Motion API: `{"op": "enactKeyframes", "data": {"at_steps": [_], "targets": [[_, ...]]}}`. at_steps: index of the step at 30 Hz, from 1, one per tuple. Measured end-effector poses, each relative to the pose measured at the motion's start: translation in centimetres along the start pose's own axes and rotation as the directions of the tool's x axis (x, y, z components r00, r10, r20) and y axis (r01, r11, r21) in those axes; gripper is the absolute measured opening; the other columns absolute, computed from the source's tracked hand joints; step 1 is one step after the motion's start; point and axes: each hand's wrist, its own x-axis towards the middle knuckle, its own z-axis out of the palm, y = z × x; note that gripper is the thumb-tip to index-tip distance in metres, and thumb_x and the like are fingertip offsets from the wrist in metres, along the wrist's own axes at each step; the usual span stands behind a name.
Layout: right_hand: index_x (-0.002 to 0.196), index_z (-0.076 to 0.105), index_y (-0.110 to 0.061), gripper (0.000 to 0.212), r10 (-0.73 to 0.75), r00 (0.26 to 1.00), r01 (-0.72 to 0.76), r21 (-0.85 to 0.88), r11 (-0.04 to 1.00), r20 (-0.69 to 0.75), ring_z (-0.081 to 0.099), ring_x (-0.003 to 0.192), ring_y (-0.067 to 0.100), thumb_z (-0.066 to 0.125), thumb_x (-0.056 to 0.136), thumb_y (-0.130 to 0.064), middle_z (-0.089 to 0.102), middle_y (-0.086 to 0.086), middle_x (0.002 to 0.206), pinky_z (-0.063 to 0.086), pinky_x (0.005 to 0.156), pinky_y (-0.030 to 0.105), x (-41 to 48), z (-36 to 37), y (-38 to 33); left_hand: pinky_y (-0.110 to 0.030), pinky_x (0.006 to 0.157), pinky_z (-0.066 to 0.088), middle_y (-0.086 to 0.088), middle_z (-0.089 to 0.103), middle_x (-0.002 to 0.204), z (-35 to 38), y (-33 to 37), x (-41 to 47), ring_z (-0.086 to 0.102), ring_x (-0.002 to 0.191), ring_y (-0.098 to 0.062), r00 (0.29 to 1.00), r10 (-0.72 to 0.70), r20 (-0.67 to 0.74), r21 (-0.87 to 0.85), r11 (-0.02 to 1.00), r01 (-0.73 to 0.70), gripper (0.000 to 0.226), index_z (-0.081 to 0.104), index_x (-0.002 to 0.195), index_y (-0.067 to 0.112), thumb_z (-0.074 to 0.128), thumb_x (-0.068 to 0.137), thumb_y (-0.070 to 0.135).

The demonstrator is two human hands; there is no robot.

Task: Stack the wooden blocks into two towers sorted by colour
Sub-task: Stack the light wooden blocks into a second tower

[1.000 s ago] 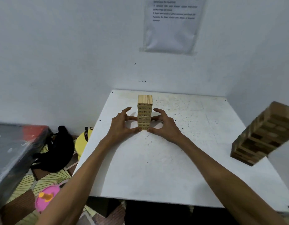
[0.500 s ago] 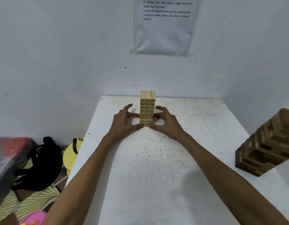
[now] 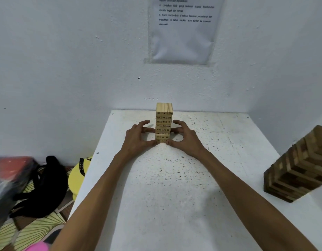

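A light wooden tower (image 3: 164,122) of numbered blocks stands upright near the far middle of the white table (image 3: 174,205). My left hand (image 3: 138,137) cups its left side, with the thumb at the base and curled fingers touching the side. Mirroring it, my right hand (image 3: 185,137) holds the right side the same way. A dark brown tower (image 3: 299,167) of mixed-tone blocks stands at the table's right edge, apart from both hands.
White walls close in behind and to the right, with a printed sheet (image 3: 183,29) on the back wall. Left of the table, on the floor, lie a black bag (image 3: 46,185), a yellow round thing (image 3: 78,176) and a dark case (image 3: 10,182).
Both hands have stayed against the light tower's sides. My view has shifted, so the tower sits higher against the back wall and the dark tower sits lower at the right.
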Motion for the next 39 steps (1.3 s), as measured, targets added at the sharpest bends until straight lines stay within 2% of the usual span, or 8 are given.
{"op": "enactKeyframes", "data": {"at_steps": [8,12,16,19,23,28,33,39], "targets": [[0.155,0.035,-0.026,0.098,-0.009,1.0,0.009,0.016,1.0,0.018,0.057,0.12,-0.004,0.092,0.076,-0.037,0.068,-0.011,0.134,0.038,0.099,0.019,-0.4,-0.1,-0.4,-0.042,0.106,0.038,0.045,0.055,0.105,0.1,-0.1,0.0,0.046,0.124,-0.005,1.0,0.019,0.02,0.0,1.0,-0.019,0.092,0.043,0.15,0.025,0.089,0.074,0.052],[0.158,0.029,-0.032,0.085,0.027,0.999,-0.031,0.122,0.992,0.032,0.054,0.13,0.005,0.075,0.089,-0.05,0.057,-0.008,0.149,0.043,0.103,0.025,-1.1,-0.5,-0.5,-0.041,0.111,0.041,0.025,0.064,0.125,-0.6,-0.2,-0.1,0.054,0.13,-0.013,0.998,-0.013,0.066,-0.143,0.989,0.022,0.079,0.04,0.154,0.025,0.073,0.087,0.051],[0.154,0.044,-0.031,0.085,0.208,0.968,-0.134,0.412,0.901,-0.139,0.046,0.142,0.01,0.043,0.086,-0.083,0.052,-0.007,0.154,0.034,0.122,0.046,-0.9,1.0,-1.9,-0.039,0.121,0.033,0.004,0.051,0.154,-0.8,1.4,0.4,0.044,0.145,-0.017,0.969,-0.237,0.074,-0.631,0.741,0.229,0.075,0.043,0.156,0.025,0.049,0.093,0.064],[0.16,0.036,-0.028,0.087,0.293,0.944,-0.169,0.541,0.824,-0.152,0.036,0.15,0.01,0.027,0.092,-0.081,0.042,-0.005,0.162,0.022,0.128,0.045,-0.1,2.7,-3.7,-0.044,0.128,0.018,0.009,0.034,0.167,0.9,2.6,1.0,0.03,0.153,-0.008,0.954,-0.273,0.12,-0.77,0.581,0.263,0.105,0.035,0.161,0.028,0.034,0.078,0.093],[0.163,0.029,-0.02,0.096,0.321,0.935,-0.147,0.657,0.739,-0.151,0.029,0.154,0.012,0.019,0.092,-0.083,0.032,-0.001,0.168,0.02,0.128,0.042,1.0,4.1,-5.2,-0.059,0.126,0.019,0.017,0.033,0.166,3.9,1.8,2.5,0.029,0.155,-0.012,0.948,-0.262,0.183,-0.834,0.47,0.291,0.098,0.036,0.158,0.043,0.034,0.078,0.1],[0.153,0.048,-0.026,0.095,0.322,0.936,-0.148,0.67,0.727,-0.142,0.054,0.138,0.016,0.02,0.089,-0.09,0.058,-0.001,0.15,0.043,0.117,0.046,2.1,5.5,-5.5,-0.055,0.125,0.027,0.004,0.037,0.166,4.7,2.5,3.4,0.037,0.152,-0.02,0.956,-0.263,0.129,-0.824,0.508,0.251,0.099,0.035,0.16,0.036,0.029,0.082,0.098],[0.134,0.062,-0.031,0.075,0.272,0.947,-0.077,0.703,0.707,-0.17,0.071,0.109,0.006,0.012,0.097,-0.074,0.075,-0.01,0.114,0.055,0.09,0.025,2.5,5.8,-5.5,-0.059,0.121,0.034,-0.012,0.05,0.156,5.2,3.5,3.4,0.052,0.142,-0.03,0.957,-0.262,0.127,-0.846,0.474,0.242,0.098,0.034,0.161,0.025,0.032,0.089,0.091],[0.128,0.07,-0.029,0.085,0.276,0.948,-0.088,0.703,0.705,-0.158,0.07,0.115,0.014,0.015,0.09,-0.081,0.076,-0.004,0.119,0.05,0.11,0.041,2.4,6.2,-5.9,-0.053,0.118,0.041,-0.015,0.066,0.139,4.4,6.5,2.1,0.062,0.132,-0.028,0.96,-0.249,0.126,-0.862,0.451,0.23,0.089,0.054,0.148,0.011,0.021,0.1,0.078]]}}
